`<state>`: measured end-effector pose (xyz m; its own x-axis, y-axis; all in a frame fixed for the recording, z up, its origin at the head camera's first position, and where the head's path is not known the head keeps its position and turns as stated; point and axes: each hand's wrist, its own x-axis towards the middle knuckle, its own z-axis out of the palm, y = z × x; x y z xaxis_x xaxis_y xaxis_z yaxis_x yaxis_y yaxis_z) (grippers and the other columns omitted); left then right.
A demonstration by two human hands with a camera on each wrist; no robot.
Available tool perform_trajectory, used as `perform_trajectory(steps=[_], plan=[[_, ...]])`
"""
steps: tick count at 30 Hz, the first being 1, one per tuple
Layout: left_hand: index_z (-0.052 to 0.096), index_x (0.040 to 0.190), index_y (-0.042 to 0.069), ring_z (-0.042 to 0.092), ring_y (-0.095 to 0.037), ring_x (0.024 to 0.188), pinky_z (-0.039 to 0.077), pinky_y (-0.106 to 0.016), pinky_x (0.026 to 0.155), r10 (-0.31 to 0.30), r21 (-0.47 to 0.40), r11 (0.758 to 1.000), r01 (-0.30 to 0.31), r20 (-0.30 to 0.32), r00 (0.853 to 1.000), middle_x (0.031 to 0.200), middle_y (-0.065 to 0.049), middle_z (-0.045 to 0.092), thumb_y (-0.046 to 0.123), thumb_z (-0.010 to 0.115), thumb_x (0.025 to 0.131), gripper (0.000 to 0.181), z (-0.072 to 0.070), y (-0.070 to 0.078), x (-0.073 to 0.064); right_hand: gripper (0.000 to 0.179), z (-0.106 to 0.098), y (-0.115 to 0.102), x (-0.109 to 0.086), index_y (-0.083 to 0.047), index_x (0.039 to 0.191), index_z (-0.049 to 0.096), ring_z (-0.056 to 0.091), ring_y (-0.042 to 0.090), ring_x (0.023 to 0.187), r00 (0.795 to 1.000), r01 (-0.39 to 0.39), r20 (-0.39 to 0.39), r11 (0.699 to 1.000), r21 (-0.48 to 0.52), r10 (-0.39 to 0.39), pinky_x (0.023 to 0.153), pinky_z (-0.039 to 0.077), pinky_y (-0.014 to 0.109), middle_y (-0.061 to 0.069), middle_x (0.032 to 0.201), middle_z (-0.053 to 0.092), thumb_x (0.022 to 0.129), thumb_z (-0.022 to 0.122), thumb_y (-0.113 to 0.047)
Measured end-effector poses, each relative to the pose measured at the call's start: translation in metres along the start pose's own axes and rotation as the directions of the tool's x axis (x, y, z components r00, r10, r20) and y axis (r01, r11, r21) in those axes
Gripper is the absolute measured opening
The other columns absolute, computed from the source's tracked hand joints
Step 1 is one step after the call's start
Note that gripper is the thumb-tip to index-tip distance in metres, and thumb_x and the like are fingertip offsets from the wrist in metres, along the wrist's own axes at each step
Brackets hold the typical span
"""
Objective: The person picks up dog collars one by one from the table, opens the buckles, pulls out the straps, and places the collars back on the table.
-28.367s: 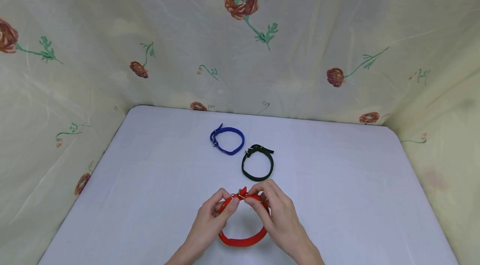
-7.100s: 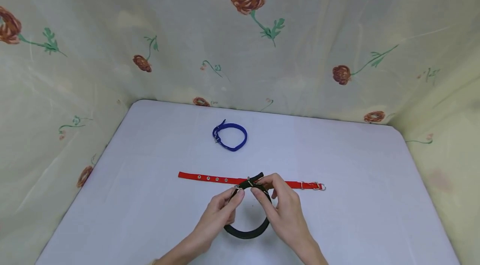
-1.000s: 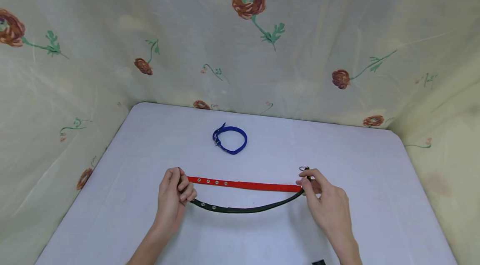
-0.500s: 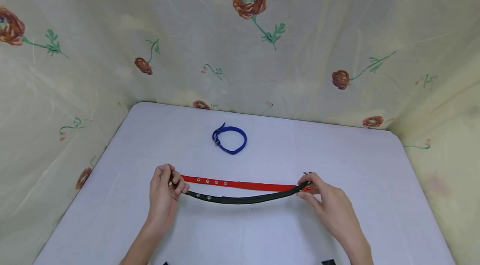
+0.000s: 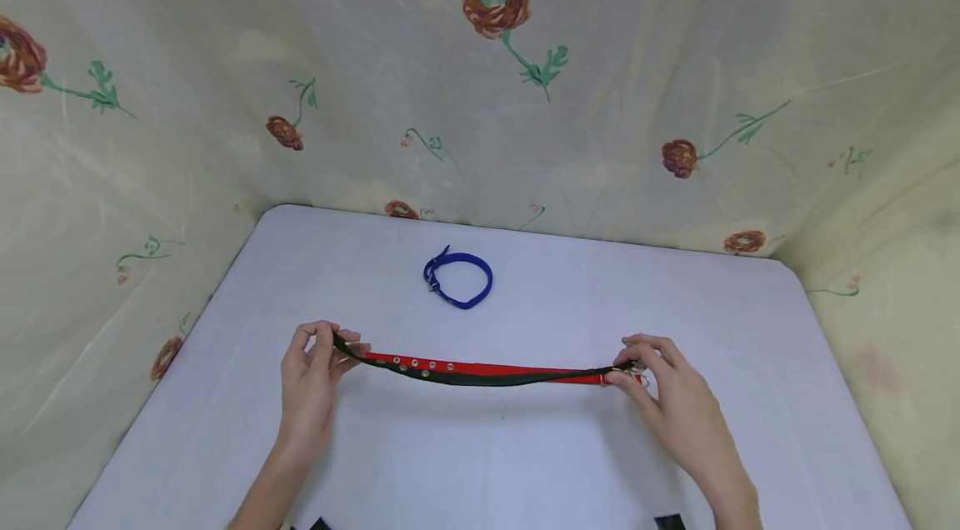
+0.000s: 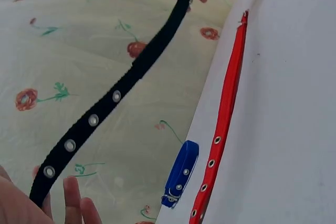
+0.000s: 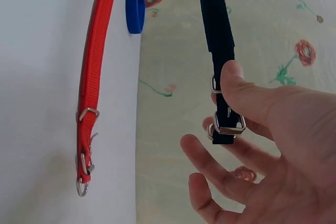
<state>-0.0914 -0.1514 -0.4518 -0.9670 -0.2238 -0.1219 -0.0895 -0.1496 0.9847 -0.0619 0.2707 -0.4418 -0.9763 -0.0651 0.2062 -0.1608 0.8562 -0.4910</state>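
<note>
A dark collar (image 5: 472, 381), unfastened and stretched lengthwise, hangs slightly sagging between both hands. My left hand (image 5: 311, 388) pinches its eyelet end, with the metal-ringed holes (image 6: 93, 120) visible in the left wrist view. At the other end my right hand (image 5: 678, 405) holds it near the metal buckle (image 7: 231, 124), the thumb lying against the strap. Just behind it in the head view, a red collar (image 5: 487, 368) lies straight and unbuckled on the table, partly covered from sight. The wrist views show the dark collar raised apart from the red one.
A blue collar (image 5: 467, 305), still buckled into a loop, lies farther back on the white table (image 5: 675, 297). Floral-printed cloth (image 5: 585, 138) surrounds the table at the back and sides. Small black pieces (image 5: 670, 522) show at the bottom edge.
Earlier the red collar, then the dark one, was a buckled loop in the hands; both are now unfastened. In the last second the hands spread apart, bringing the dark collar towards the red one.
</note>
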Motion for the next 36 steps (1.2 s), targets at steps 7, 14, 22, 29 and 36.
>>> perform_trajectory(steps=[7,14,22,29,36], plan=[[0.052,0.122,0.005,0.078,-0.009,0.095,0.060,-0.023,0.094,0.074,0.158,0.985,-0.074,0.005,0.997,0.103,0.015,0.082,0.034,0.050,0.115,0.030,-0.007,0.000,0.003,0.022,-0.005,0.002,0.000,-0.021,0.117,0.072,0.071,0.021,0.108,1.000,-0.029,0.001,1.000,0.008,0.029,0.083,0.057,0.039,-0.003,0.122,0.074,0.106,0.070,-0.040],[0.053,0.127,0.009,0.073,-0.012,0.091,0.054,-0.021,0.093,0.041,0.386,0.920,-0.061,0.060,0.997,0.101,-0.005,0.085,0.032,0.054,0.114,0.026,-0.013,0.004,0.006,0.021,-0.008,0.005,0.006,-0.019,0.113,0.070,0.063,0.016,0.091,0.996,-0.092,0.015,0.995,0.029,0.091,0.078,0.054,0.035,-0.001,0.100,0.075,0.107,0.068,-0.039],[0.054,0.128,0.013,0.073,-0.021,0.090,0.055,-0.031,0.091,-0.010,0.529,0.847,-0.049,0.107,0.994,0.095,-0.010,0.084,0.035,0.062,0.111,0.029,-0.017,0.001,0.017,0.031,-0.006,0.015,0.014,-0.014,0.107,0.078,0.049,0.010,0.065,0.980,-0.191,-0.037,0.977,0.095,0.195,0.057,0.038,0.026,0.001,0.072,0.062,0.108,0.066,-0.042],[0.061,0.123,0.010,0.071,-0.016,0.082,0.053,-0.026,0.078,-0.007,0.575,0.811,-0.109,0.196,0.981,0.085,-0.007,0.084,0.031,0.067,0.109,0.026,-0.017,-0.004,0.029,0.044,-0.004,0.024,0.026,-0.010,0.116,0.078,0.050,0.014,0.068,0.944,-0.329,0.046,0.930,0.162,0.326,0.058,0.037,0.028,0.007,0.081,0.066,0.106,0.066,-0.051],[0.063,0.119,0.007,0.072,-0.014,0.074,0.034,-0.023,0.056,-0.011,0.600,0.785,-0.153,0.261,0.965,0.090,-0.011,0.084,0.027,0.068,0.108,0.023,-0.016,-0.009,0.045,0.047,0.001,0.032,0.034,-0.007,0.120,0.072,0.052,0.019,0.078,0.917,-0.394,0.146,0.900,0.186,0.372,0.063,0.039,0.029,0.013,0.091,0.069,0.109,0.060,-0.052]])
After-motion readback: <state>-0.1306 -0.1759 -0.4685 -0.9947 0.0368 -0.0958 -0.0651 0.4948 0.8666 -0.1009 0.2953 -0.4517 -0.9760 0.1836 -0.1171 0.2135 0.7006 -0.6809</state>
